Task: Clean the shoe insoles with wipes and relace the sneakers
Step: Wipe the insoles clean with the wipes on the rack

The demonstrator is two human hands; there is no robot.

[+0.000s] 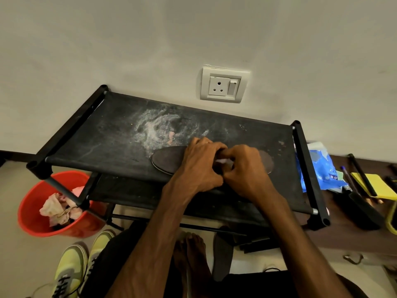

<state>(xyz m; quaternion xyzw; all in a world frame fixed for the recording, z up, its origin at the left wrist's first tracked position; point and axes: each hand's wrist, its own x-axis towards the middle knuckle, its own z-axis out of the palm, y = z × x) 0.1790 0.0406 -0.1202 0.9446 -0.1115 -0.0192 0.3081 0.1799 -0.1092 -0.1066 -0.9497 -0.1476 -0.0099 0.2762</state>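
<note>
1. The insole (169,159) is lying flat on the top shelf (103,134) of the shoe rack. Its long axis is running left to right across the person's front, and only its two ends are showing, one on either side of the hands.
2. The left hand (199,166) and right hand (247,168) are meeting over the insole's middle. Each is curling its fingers in and pinching a small white wipe (224,161) between them (it is bunched up, so I cannot tell how much of it is touching the insole).
3. As I judge it, the coming strokes are going to have to run sideways along that axis. The longer bare stretch is lying toward the left hand, and the right hand is covering all but a sliver of the other end.
4. A second insole (222,254) is waiting on the floor beside the bare foot (191,254), under the near edge of the rack.
5. The sneakers (73,265) are sitting on the floor at the lower left, well apart from both hands.
6. The blue wipes pack (320,168) is lying just past the rack's right end, nearer the right hand. The red bucket (32,207) of used wipes is standing nearer the left.
</note>
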